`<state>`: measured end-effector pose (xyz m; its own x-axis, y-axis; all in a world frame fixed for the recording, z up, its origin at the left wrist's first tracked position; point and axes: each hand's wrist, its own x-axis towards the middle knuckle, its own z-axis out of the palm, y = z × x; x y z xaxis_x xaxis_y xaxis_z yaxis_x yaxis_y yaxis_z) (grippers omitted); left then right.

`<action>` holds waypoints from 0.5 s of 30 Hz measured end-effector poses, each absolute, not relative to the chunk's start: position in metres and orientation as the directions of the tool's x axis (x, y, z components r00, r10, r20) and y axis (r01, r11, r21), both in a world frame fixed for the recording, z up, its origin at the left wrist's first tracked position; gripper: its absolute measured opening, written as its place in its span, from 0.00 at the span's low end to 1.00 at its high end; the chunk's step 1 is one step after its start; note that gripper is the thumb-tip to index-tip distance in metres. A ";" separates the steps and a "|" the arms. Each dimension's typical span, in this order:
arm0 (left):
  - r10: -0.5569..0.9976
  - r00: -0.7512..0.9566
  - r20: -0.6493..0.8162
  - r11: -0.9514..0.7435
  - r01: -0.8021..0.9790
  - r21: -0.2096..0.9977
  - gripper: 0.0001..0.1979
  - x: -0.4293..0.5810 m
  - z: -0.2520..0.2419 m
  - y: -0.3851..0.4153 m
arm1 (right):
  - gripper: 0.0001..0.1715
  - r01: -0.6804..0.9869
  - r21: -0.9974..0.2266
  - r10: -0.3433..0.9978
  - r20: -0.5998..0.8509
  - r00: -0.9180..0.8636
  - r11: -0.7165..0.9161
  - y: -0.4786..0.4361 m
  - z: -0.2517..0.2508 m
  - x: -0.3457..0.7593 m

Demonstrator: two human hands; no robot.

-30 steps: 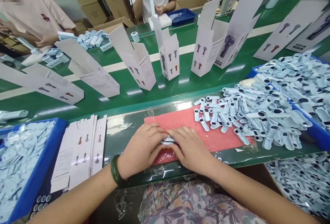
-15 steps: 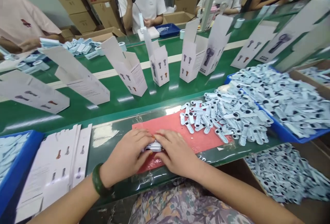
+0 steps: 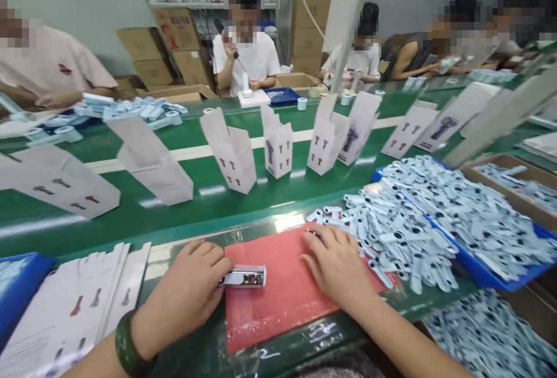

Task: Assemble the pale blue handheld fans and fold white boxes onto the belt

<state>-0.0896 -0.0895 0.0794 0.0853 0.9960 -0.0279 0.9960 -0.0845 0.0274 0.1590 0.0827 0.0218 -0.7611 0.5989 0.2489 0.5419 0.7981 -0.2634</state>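
Observation:
My left hand (image 3: 185, 294) grips the end of a small stack of pale blue flat parts (image 3: 243, 276) lying at the left edge of a red mat (image 3: 278, 302). My right hand (image 3: 337, 265) lies flat on the mat's right side, fingers stretched out, fingertips at the edge of a heap of loose pale blue parts (image 3: 383, 230). A dark green bangle (image 3: 124, 349) sits on my left wrist.
A blue tray (image 3: 474, 267) heaped with the same parts stands at the right. Flat white cartons (image 3: 78, 308) lie at the left. Upright open white boxes (image 3: 232, 154) stand along the green conveyor (image 3: 209, 198). Several people sit across the belt.
My hands have parted: the left slid left with the stack of parts, the right moved right to the heap. The camera tilted up, showing more of the room.

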 end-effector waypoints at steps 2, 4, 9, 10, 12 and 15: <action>0.999 0.041 -0.033 -0.042 0.999 -0.029 0.17 -0.118 0.085 -0.102 | 0.17 0.568 -0.129 0.580 0.278 -0.766 0.813 0.091 0.016 0.158; 1.000 0.010 -0.028 -0.014 0.992 -0.127 0.21 -0.145 0.090 -0.115 | 0.15 0.545 -0.038 0.527 0.319 -0.788 0.837 0.094 0.009 0.157; 0.993 -0.091 -0.073 0.062 0.942 -0.330 0.24 -0.191 0.103 -0.151 | 0.19 0.487 0.091 0.410 0.422 -0.809 0.869 0.094 -0.013 0.158; 0.991 -0.111 -0.073 0.079 0.934 -0.347 0.24 -0.197 0.105 -0.157 | 0.20 0.472 0.093 0.388 0.443 -0.808 0.877 0.095 -0.018 0.159; 0.989 -0.136 -0.058 0.106 0.924 -0.368 0.25 -0.207 0.108 -0.166 | 0.21 0.434 0.080 0.350 0.471 -0.810 0.897 0.099 -0.031 0.162; 0.992 -0.127 -0.018 0.111 0.916 -0.385 0.23 -0.226 0.111 -0.166 | 0.24 0.390 -0.017 0.353 0.462 -0.813 0.921 0.103 -0.049 0.168</action>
<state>-0.2265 -0.1657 0.1109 -0.1274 0.9917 -0.0175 0.9161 0.1109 -0.3854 0.1678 0.1028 -0.0495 -0.8135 0.3530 0.4622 0.3900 0.9206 -0.0167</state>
